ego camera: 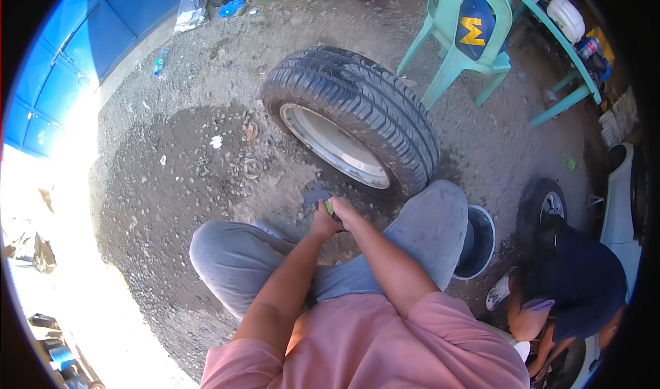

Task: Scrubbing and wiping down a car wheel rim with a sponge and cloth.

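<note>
My left hand and my right hand are together between my knees, both closed around a small green and dark object whose kind I cannot make out. Just beyond them a car tire stands tilted on the ground, its wheel rim facing my side. The tread has dark, wet-looking patches. Beside my right knee is a dark bucket with liquid-like dark contents.
A green plastic chair and a green table with containers stand at upper right. Another person crouches at right near a smaller wheel. A plastic bottle lies on the gravelly ground at upper left, near a blue metal gate.
</note>
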Demonstrator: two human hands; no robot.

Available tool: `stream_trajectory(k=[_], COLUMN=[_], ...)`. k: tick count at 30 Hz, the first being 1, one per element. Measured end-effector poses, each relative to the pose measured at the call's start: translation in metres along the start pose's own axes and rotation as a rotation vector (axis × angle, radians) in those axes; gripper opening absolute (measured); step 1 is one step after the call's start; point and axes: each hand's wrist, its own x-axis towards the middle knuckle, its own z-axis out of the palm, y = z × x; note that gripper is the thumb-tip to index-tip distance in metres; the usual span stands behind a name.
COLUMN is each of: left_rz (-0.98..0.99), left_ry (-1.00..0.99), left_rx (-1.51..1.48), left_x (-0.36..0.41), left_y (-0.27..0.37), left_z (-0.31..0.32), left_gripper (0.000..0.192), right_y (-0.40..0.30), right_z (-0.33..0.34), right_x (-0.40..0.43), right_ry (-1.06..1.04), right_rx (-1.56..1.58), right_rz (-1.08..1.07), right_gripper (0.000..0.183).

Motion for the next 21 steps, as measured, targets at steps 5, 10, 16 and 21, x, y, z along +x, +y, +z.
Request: stream_trajectory(k=[5,10,16,21], left_rz=[-0.112,-0.389,-0.537,-0.443], left_ry=[-0.218,-0.512,-0.794,-0.786], left_rx=[-0.09,-0.87,-1.127,-1.169], left_x=[0.009,-0.002,-0.004,-0.006], left_y=[0.035,0.032,0.03,0.032], left_z=[-0.009,-0.03,-0.041,-0.034], left_gripper=[0.075,0.038,0.059,0.043], right_y=[0.02,-0.001,-0.013,-0.012], right_z=[-0.053,-0.04,-0.042,-0.047], right_x=[0.014,-0.001,-0.004,0.008], right_ry=[-0.031,-0.06,-0.414,-0.4], right_rx=[-0.17,-0.009,0.217,0.239], right_rz=[0.001,0.144,0.073,-0.058], right_gripper=[0.039,0.05,0.023,0.016])
